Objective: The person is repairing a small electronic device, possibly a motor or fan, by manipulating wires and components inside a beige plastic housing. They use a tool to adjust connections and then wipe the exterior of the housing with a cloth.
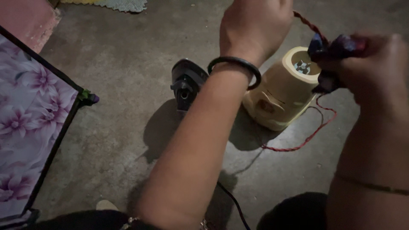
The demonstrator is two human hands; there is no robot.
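While the left hand (255,27) pinches a twisted red cord (313,132), the right hand (375,70) clamps a dark plug (330,49) above the cream blender base (283,91); an iron (185,83) stands left.

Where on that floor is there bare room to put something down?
Bare concrete floor lies between the flowered mat and the black iron, and in front of the cream blender base beyond the red twisted cord. It is crowded around the iron, the blender base and both hands.
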